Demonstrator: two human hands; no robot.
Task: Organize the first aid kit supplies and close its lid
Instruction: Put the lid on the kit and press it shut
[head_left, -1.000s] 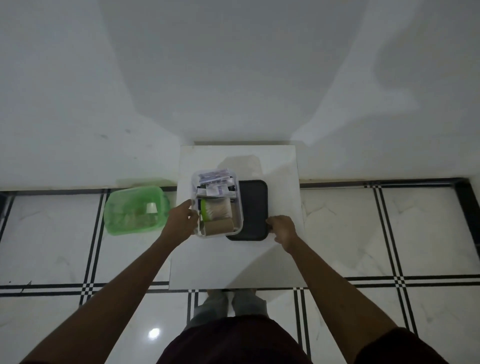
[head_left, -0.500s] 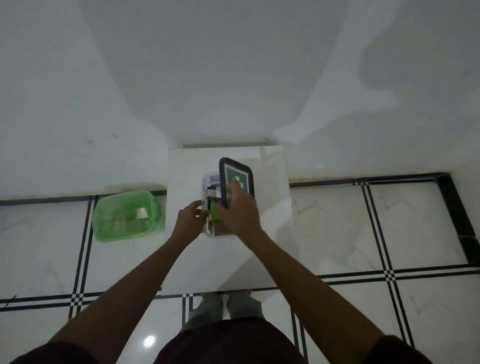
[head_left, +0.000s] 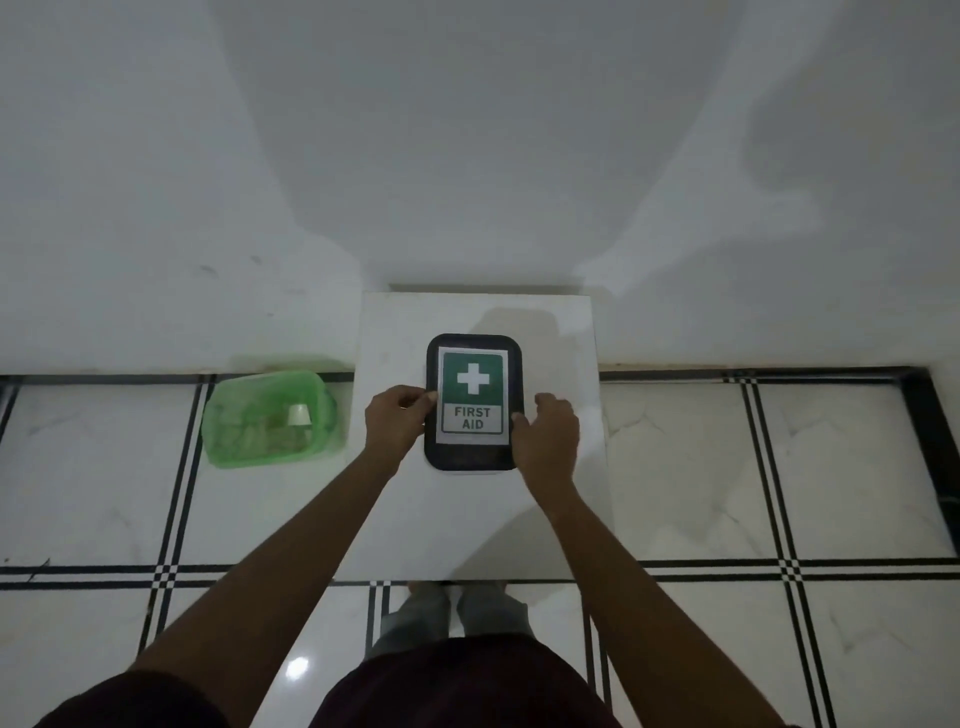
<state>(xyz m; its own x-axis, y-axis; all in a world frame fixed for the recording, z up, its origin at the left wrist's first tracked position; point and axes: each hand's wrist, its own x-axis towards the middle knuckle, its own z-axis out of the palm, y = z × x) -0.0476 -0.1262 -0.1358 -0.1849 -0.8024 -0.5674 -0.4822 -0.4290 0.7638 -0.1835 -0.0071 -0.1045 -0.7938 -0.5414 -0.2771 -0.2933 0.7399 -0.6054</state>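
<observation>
The first aid kit stands on a small white table, and its black lid lies flat on top of it. A green and white "FIRST AID" label with a white cross covers most of the lid. The box and the supplies inside are hidden under the lid. My left hand grips the lid's left edge with thumb and fingers. My right hand holds the lid's right edge, with the fingers curled over the rim.
A green translucent basket with a small white cup inside sits on the tiled floor left of the table. A white wall rises right behind the table. My feet stand under the table's near edge.
The lid lay on the table to the right of the open box; my right hand lifted it over, and it now rests on the box. My left hand moved from the box's side to the lid's edge.
</observation>
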